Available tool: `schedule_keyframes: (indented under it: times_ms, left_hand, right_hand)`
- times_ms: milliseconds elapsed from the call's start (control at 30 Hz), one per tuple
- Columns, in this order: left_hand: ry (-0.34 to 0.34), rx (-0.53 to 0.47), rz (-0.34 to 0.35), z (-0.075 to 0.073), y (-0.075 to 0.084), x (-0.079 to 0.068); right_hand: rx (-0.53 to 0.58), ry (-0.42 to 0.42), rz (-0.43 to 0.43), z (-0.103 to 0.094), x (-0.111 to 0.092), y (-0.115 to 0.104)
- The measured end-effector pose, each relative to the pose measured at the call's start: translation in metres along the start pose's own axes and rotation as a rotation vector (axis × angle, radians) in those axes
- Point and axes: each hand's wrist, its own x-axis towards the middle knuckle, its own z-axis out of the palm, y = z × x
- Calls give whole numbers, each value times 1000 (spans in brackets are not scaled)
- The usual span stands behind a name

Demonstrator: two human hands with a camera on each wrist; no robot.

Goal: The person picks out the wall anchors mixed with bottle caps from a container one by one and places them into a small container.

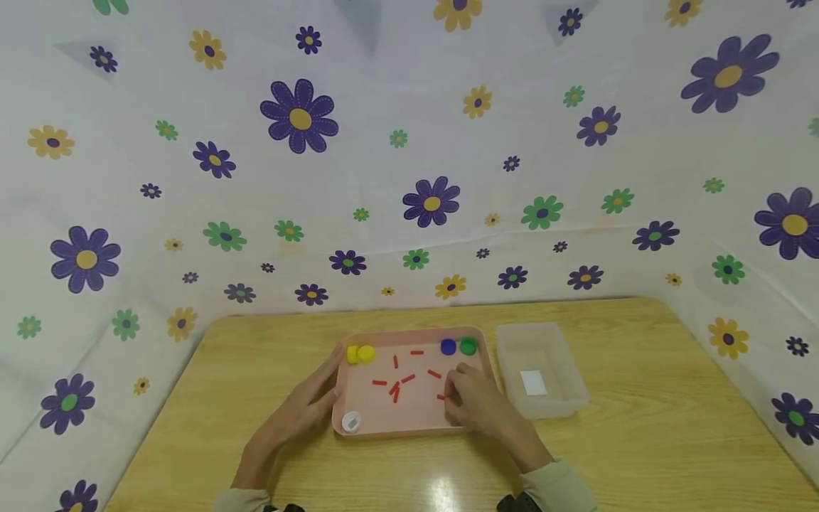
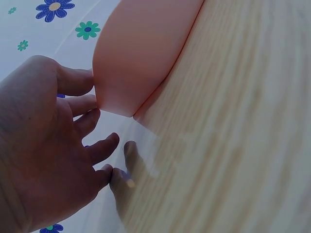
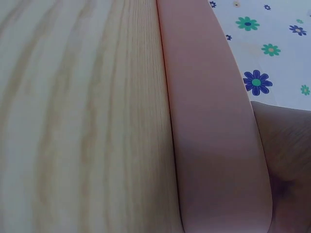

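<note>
A pink tray (image 1: pixel 422 419) lies on the table with several short red sticks (image 1: pixel 408 378) scattered inside. My left hand (image 1: pixel 307 405) rests against the tray's left side, and the left wrist view shows its thumb and fingertips at the outer wall with the other fingers loosely bent. Over the tray's right part, my right hand (image 1: pixel 476 402) has its fingers curled down, pinching a red stick (image 1: pixel 441 397) whose left end shows at the fingertips. In the right wrist view, the tray wall (image 3: pixel 214 116) hides most of that hand.
Two yellow caps (image 1: pixel 365 353) sit in the tray's back left corner; a blue cap (image 1: pixel 448 347) and a green cap (image 1: pixel 468 346) at the back right. A white round cap (image 1: pixel 351 422) lies front left. Right of the tray stands a translucent bin (image 1: pixel 563 370).
</note>
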Motion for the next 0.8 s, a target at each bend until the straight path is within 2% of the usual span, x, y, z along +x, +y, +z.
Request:
schedule_keyframes:
  times_ms: [400, 667, 800]
  left_hand:
    - [-2, 5, -24, 0, 0, 0]
    - [-12, 4, 30, 0, -5, -5]
    - [-15, 14, 28, -3, -9, -10]
  right_hand:
    - [69, 7, -13, 1, 0, 5]
    - [139, 126, -97, -3, -10, 1]
    - [194, 147, -114, -13, -16, -8]
